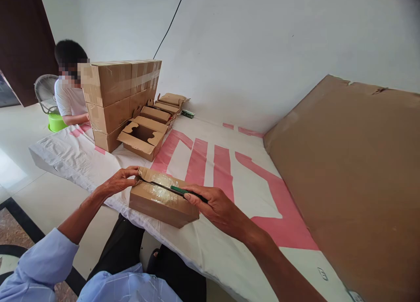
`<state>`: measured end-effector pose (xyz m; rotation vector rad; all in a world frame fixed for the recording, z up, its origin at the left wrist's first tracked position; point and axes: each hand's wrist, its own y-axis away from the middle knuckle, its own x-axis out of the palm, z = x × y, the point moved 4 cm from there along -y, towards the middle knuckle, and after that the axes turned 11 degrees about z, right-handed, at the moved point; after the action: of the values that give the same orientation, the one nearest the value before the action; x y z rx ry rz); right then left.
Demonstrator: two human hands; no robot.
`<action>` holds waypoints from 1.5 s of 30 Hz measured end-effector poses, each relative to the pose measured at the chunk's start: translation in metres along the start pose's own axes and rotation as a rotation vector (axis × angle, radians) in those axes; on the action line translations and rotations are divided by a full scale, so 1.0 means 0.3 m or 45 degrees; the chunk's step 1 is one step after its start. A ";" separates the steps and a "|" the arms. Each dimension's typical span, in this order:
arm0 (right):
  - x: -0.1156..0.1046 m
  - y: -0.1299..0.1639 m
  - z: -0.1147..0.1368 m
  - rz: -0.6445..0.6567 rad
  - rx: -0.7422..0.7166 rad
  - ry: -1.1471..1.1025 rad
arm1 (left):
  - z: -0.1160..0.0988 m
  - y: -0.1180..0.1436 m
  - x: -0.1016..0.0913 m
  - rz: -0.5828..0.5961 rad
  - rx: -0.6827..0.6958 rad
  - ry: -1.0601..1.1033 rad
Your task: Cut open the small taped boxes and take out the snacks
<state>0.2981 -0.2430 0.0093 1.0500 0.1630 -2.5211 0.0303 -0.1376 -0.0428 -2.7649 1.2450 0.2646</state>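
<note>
A taped cardboard box (164,208) lies near the front edge of the cloth-covered table, with shiny clear tape (162,187) across its top seam. My left hand (123,179) pinches the box's left end, where the flap edges meet. In my right hand (211,203) is a green and black box cutter (179,191), held low along the seam near the right end of the top. Its tip is hard to tell from the dark line of the seam.
Beyond the box, several open cardboard boxes (141,151) stand in a row beside a wall of stacked taped boxes (114,85). A person (70,96) sits behind that stack. A large cardboard sheet or carton (354,171) blocks the right side.
</note>
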 end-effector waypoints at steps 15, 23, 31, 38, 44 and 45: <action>-0.028 -0.096 0.071 0.122 -0.039 0.366 | -0.010 -0.002 0.002 0.001 0.013 -0.009; -0.032 -0.153 0.137 0.244 0.162 0.869 | -0.014 -0.005 -0.005 0.025 0.002 -0.135; -0.026 -0.184 0.171 0.344 0.255 1.102 | 0.004 -0.024 -0.026 -0.076 0.017 -0.258; -0.020 -0.158 0.135 0.326 0.196 1.106 | 0.010 -0.047 0.009 -0.099 -0.010 -0.285; -0.046 -0.106 0.051 0.272 0.185 1.004 | 0.008 -0.036 0.001 -0.177 -0.056 -0.373; -0.058 -0.090 0.033 0.242 0.165 0.951 | 0.005 -0.035 0.001 -0.182 -0.061 -0.387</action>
<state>0.2917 -0.2154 0.0271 1.9151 0.0979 -1.8838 0.0381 -0.1307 -0.0440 -2.7026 0.9743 0.6791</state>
